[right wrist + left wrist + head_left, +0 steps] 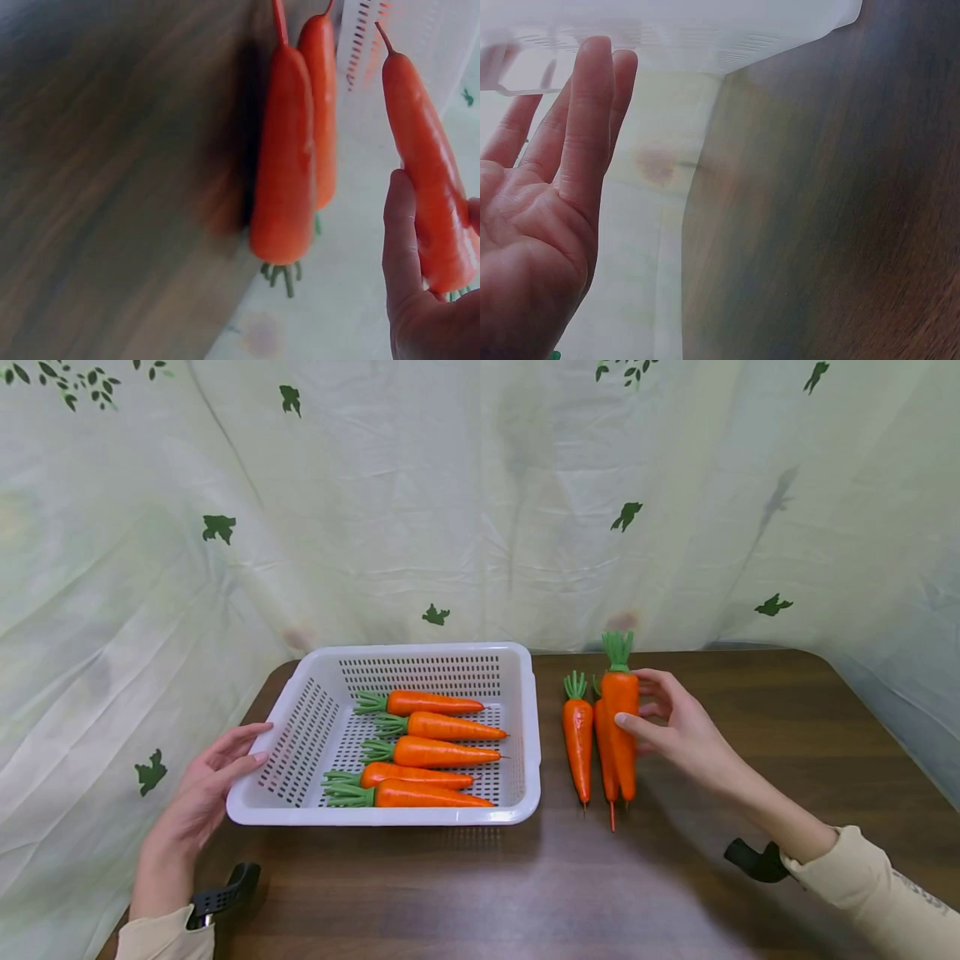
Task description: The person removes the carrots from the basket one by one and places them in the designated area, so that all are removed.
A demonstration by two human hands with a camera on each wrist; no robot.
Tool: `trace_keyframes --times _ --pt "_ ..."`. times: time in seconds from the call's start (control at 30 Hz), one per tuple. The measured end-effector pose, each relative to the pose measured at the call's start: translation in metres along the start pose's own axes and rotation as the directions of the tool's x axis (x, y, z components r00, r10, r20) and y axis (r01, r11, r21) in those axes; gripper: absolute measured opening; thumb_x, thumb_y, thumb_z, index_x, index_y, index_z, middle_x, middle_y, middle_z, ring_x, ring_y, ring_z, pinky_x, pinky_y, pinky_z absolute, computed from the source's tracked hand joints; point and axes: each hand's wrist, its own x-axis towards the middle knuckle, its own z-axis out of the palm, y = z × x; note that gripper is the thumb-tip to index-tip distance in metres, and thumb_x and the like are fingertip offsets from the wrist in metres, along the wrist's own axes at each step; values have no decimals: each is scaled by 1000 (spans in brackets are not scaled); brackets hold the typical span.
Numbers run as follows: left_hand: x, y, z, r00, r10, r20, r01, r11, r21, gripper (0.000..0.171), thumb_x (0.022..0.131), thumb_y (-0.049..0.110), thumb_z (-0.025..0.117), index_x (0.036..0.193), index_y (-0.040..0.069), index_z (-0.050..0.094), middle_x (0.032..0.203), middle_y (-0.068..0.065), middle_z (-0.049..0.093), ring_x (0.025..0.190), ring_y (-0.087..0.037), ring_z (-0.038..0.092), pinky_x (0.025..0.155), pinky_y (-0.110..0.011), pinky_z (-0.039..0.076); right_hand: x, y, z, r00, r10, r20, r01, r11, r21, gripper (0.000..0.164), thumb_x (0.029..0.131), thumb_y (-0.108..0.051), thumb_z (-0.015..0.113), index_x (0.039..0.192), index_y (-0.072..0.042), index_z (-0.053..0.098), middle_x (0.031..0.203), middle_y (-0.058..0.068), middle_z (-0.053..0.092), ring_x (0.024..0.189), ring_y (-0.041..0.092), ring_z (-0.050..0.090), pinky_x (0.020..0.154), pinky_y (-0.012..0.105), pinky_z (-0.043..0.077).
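Note:
In the head view my right hand holds a carrot by its side, thumb across the front and fingers behind. The right wrist view shows this carrot raised off the table, its tip pointing up in that view. Two more carrots lie on the table just left of it, one in full sight and one partly covered by the held carrot. My left hand touches the left rim of a white plastic basket; its fingers look fairly straight in the left wrist view. Several carrots lie sideways in the basket.
A brown wooden table carries everything. Behind and at the left hangs a pale curtain with dark green leaf shapes. Each wrist wears a black strap-like device, such as the left one.

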Motion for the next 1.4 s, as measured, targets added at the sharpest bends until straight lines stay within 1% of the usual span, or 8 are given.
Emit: trace_keyframes --times 0.2,0.43,0.6,0.7,0.87,1.1,1.27,1.4 --pt "0 1 0 1000 0 6 0 1000 -7 45 101 13 54 144 18 47 136 6 49 112 -6 56 82 -30 55 -6 8 -6 999 46 -6 -46 999 -1 67 93 -19 71 145 -5 32 133 19 49 94 20 63 64 46 59" --pt "-1 -1 1 1000 -2 -5 2 1000 3 45 100 13 55 144 20 47 137 6 47 114 -7 54 82 -31 55 -8 20 -13 995 102 -2 -102 995 -11 70 93 -23 71 145 -2 30 134 22 48 90 20 65 65 48 59" --pt "-1 -1 2 1000 -11 -12 11 1000 10 45 100 14 55 144 21 47 138 6 46 114 -8 55 83 -32 55 -8 28 -18 989 146 -5 -146 989 -34 72 93 -25 70 146 1 29 134 26 47 88 23 67 64 49 58" --pt "-1 -1 2 1000 -11 -7 11 1000 9 45 101 14 55 145 21 47 140 5 44 114 -7 56 83 -32 55 -9 32 -21 986 167 -3 -167 985 -34 73 94 -25 70 146 2 28 134 29 46 91 27 66 64 49 58" --pt "-2 0 1 1000 -7 -2 7 1000 5 46 101 15 54 145 22 46 142 3 42 114 -7 56 84 -34 55 -7 38 -24 980 199 3 -198 979 -42 73 94 -25 69 146 4 26 133 31 45 96 31 65 62 46 59" --pt "-2 0 0 1000 -7 1 7 1000 8 45 101 15 54 145 23 46 141 3 43 113 -7 57 84 -36 55 -3 46 -26 966 258 21 -256 964 -70 73 95 -24 68 145 8 26 129 32 44 88 29 65 62 43 59" --pt "-2 0 0 1000 -8 -1 8 1000 5 46 101 15 55 145 22 46 140 2 44 112 -7 58 84 -35 55 2 54 -26 954 298 41 -295 952 -79 75 95 -23 67 145 12 24 129 34 43 89 28 65 62 43 59" --pt "-2 0 1 1000 -18 -9 18 1000 6 46 101 16 55 145 22 46 140 3 44 112 -7 58 84 -34 55 4 59 -26 948 315 50 -311 947 -76 76 95 -23 67 145 14 23 128 35 44 90 27 65 63 43 59"
